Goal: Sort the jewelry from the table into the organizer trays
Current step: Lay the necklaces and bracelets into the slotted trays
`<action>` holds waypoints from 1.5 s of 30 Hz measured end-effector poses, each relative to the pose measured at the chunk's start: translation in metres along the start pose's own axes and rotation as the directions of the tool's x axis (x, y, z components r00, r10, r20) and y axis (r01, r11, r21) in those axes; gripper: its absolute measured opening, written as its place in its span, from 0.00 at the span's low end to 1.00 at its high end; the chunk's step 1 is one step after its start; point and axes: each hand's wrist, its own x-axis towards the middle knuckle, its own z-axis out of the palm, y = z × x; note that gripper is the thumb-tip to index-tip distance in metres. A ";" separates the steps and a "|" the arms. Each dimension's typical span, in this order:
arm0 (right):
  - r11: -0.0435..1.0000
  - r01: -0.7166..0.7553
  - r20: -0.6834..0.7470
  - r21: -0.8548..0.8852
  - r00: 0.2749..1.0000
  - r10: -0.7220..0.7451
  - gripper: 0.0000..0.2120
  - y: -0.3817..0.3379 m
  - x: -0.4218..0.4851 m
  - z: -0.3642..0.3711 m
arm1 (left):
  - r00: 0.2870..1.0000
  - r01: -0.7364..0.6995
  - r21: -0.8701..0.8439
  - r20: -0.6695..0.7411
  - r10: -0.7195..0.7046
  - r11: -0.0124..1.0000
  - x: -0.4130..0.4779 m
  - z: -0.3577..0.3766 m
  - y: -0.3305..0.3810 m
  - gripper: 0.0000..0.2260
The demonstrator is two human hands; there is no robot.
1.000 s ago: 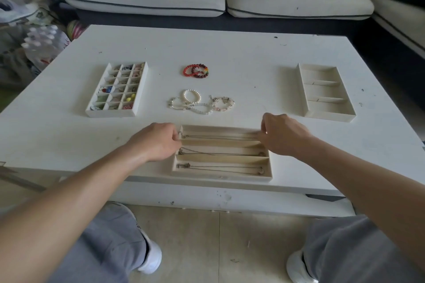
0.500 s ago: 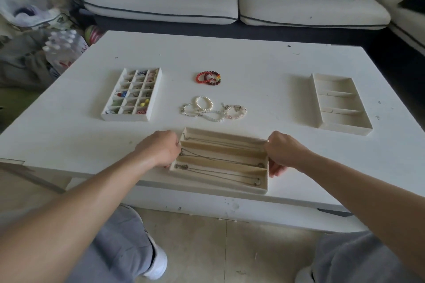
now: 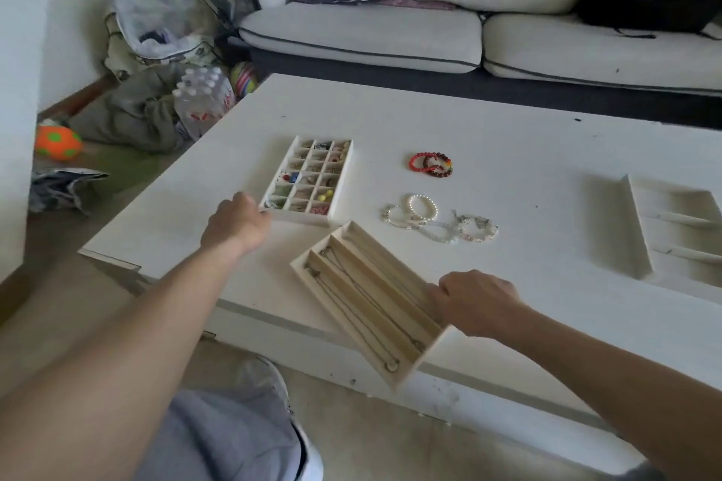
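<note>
A long three-lane tray (image 3: 424,357) holding thin chain necklaces lies skewed, its near end jutting over the table's front edge. My right hand (image 3: 474,301) grips its right rim. My left hand (image 3: 234,225) touches the near left corner of the many-celled tray (image 3: 339,191) filled with small pieces; whether it grips the corner is not clear. Pearl and crystal bracelets (image 3: 437,221) lie loose behind the necklace tray. Red beaded bracelets (image 3: 431,164) lie further back. A tray (image 3: 640,246) with wide compartments stands at the right.
The white table (image 3: 508,129) stretches back toward a sofa (image 3: 359,31). On the floor at the left are a pack of bottles (image 3: 203,101), bags and an orange ball (image 3: 58,142). My knee and shoe (image 3: 269,379) are below the table edge.
The necklace tray has swung round from square to diagonal, now held by my right hand alone. My left hand left it and reached to the celled tray. The camera turned left.
</note>
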 end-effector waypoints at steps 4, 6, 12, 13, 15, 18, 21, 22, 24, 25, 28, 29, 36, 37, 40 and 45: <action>0.992 0.101 0.145 -0.078 0.986 -0.089 0.18 -0.010 0.014 -0.007 | 0.999 0.018 -0.081 0.043 -0.015 0.997 0.033 0.007 -0.005 0.15; 0.994 0.112 0.154 -0.010 0.982 -0.110 0.15 -0.016 0.021 -0.006 | 0.998 0.006 -0.134 0.063 0.002 0.991 0.039 0.011 0.003 0.15; 0.968 0.210 0.071 0.140 0.973 -0.222 0.14 -0.036 0.039 -0.002 | 0.991 0.129 -0.305 0.027 -0.127 0.944 0.063 0.021 0.004 0.08; 0.966 0.220 0.064 0.135 0.971 -0.231 0.15 -0.039 0.041 -0.001 | 0.989 0.136 -0.321 -0.003 -0.145 0.937 0.063 0.020 0.003 0.07; 0.972 0.197 0.053 0.124 0.977 -0.205 0.15 -0.046 0.044 0.001 | 0.984 0.145 -0.339 -0.052 -0.172 0.929 0.059 0.015 0.003 0.07; 0.978 0.151 0.045 0.144 0.986 -0.159 0.14 -0.056 0.046 0.005 | 0.976 0.153 -0.353 -0.095 -0.198 0.923 0.055 0.006 0.000 0.07; 0.987 0.124 0.082 0.099 0.988 -0.132 0.13 -0.069 0.044 0.006 | 0.969 0.158 -0.378 -0.117 -0.217 0.912 0.051 -0.012 -0.007 0.08; 0.988 0.126 0.089 0.084 0.987 -0.133 0.14 -0.073 0.043 0.008 | 0.967 0.161 -0.381 -0.123 -0.223 0.911 0.049 -0.018 -0.011 0.08; 0.976 0.103 0.060 0.194 0.991 -0.117 0.13 -0.083 0.043 0.009 | 0.965 0.164 -0.380 -0.130 -0.228 0.910 0.041 -0.029 -0.019 0.08; 0.945 0.077 0.031 0.318 0.995 -0.092 0.13 -0.090 0.045 0.007 | 0.963 0.167 -0.380 -0.136 -0.234 0.910 0.035 -0.036 -0.025 0.09; 0.830 0.015 0.001 0.557 1.000 -0.019 0.14 -0.107 0.062 0.004 | 0.961 0.168 -0.383 -0.142 -0.237 0.908 0.016 -0.047 -0.030 0.09; 0.828 0.018 0.018 0.561 0.999 -0.034 0.13 -0.113 0.067 0.002 | 0.963 0.159 -0.378 -0.143 -0.227 0.912 0.010 -0.048 -0.030 0.08; 0.758 0.050 -0.005 0.650 0.998 -0.061 0.12 -0.148 0.097 -0.009 | 0.971 0.107 -0.391 -0.157 -0.181 0.914 -0.018 -0.041 -0.037 0.11; 0.745 0.052 -0.012 0.665 0.998 -0.059 0.12 -0.151 0.101 -0.008 | 0.973 0.096 -0.397 -0.157 -0.171 0.913 -0.020 -0.038 -0.037 0.10; 0.672 0.014 0.001 0.740 1.000 -0.022 0.14 -0.160 0.110 -0.008 | 0.977 0.062 -0.381 -0.165 -0.133 0.922 -0.025 -0.029 -0.033 0.10; 0.600 -0.022 0.033 0.800 0.999 -0.008 0.23 -0.163 0.118 -0.007 | 0.980 0.037 -0.344 -0.170 -0.101 0.938 -0.029 -0.018 -0.033 0.11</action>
